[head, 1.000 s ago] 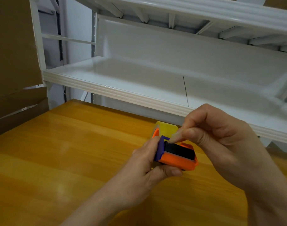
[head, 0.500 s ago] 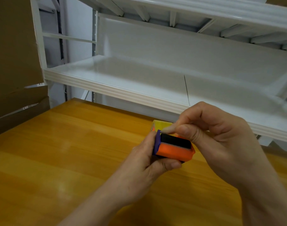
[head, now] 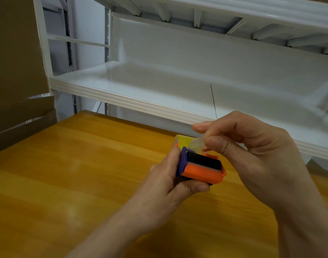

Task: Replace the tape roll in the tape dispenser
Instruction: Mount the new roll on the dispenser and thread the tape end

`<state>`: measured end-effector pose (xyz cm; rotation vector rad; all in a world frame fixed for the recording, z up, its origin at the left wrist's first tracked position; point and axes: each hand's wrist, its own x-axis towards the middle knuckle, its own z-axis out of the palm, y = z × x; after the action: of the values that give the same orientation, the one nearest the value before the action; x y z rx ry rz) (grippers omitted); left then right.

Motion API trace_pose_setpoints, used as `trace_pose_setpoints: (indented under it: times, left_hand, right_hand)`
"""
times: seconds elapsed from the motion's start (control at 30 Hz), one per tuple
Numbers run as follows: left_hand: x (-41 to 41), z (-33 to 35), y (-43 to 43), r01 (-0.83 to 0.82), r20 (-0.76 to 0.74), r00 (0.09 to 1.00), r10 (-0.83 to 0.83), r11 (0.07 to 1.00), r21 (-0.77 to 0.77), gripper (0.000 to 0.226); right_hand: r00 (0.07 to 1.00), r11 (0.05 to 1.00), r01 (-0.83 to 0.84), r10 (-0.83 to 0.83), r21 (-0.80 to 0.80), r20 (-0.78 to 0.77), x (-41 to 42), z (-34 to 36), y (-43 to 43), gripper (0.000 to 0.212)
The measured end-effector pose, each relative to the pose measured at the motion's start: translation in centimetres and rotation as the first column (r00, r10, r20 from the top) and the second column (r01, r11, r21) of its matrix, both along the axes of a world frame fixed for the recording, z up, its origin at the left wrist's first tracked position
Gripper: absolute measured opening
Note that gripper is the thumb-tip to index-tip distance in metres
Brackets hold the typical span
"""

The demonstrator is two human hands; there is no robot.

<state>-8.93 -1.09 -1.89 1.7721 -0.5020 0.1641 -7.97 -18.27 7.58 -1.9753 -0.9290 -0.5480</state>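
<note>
The tape dispenser (head: 204,172) is a small orange body with a purple side and a black slot on top, held above the wooden table (head: 66,164). My left hand (head: 170,185) grips it from the left and below. My right hand (head: 239,146) pinches the clear end of the tape (head: 196,144) between thumb and forefinger, just above the dispenser's far end. A yellow piece (head: 183,141) shows behind the dispenser, partly hidden by the tape and my fingers. The tape roll inside is hidden.
A white metal shelf (head: 140,101) runs along the far edge of the table, with another shelf above it. Brown cardboard boxes (head: 16,90) stand at the left.
My right hand has lifted from the dispenser's top, drawing a clear strip of tape up and away. My left hand keeps its hold on the dispenser.
</note>
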Motion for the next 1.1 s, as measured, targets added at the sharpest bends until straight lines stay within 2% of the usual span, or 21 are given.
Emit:
trace_pose_setpoints:
  times: [0.2, 0.37, 0.5, 0.63, 0.83, 1.1]
  left_hand:
    - [0.12, 0.12, 0.08, -0.028, 0.038, 0.999, 0.028, 0.999, -0.019, 0.049]
    - [0.08, 0.29, 0.25, -0.058, 0.062, 0.996, 0.059, 0.998, -0.023, 0.053]
    - [0.0, 0.66, 0.45, -0.08, 0.083, 0.993, 0.085, 0.995, -0.063, 0.044]
    - [-0.02, 0.61, 0.38, -0.074, 0.078, 0.994, 0.079, 0.995, -0.063, 0.052]
    - [-0.08, 0.76, 0.32, -0.052, 0.069, 0.996, 0.056, 0.997, -0.06, 0.041]
    - [0.07, 0.2, 0.54, -0.078, 0.06, 0.995, 0.081, 0.996, -0.04, 0.059]
  right_hand:
    - [0.999, 0.999, 0.04, -0.04, -0.009, -0.013, -0.08, -0.33, 0.61, 0.006]
    - [0.998, 0.999, 0.053, -0.053, -0.006, -0.028, 0.03, -0.4, 0.64, 0.009]
    - [0.997, 0.997, 0.077, -0.077, -0.003, 0.003, 0.02, -0.18, 0.55, 0.006]
    - [0.997, 0.997, 0.079, -0.079, -0.002, -0.002, 0.11, -0.21, 0.4, 0.006]
    - [0.997, 0.997, 0.082, -0.082, 0.007, 0.008, -0.01, -0.05, 0.44, 0.009]
    - [0.991, 0.991, 0.134, -0.134, 0.004, 0.001, -0.14, 0.2, 0.3, 0.007]
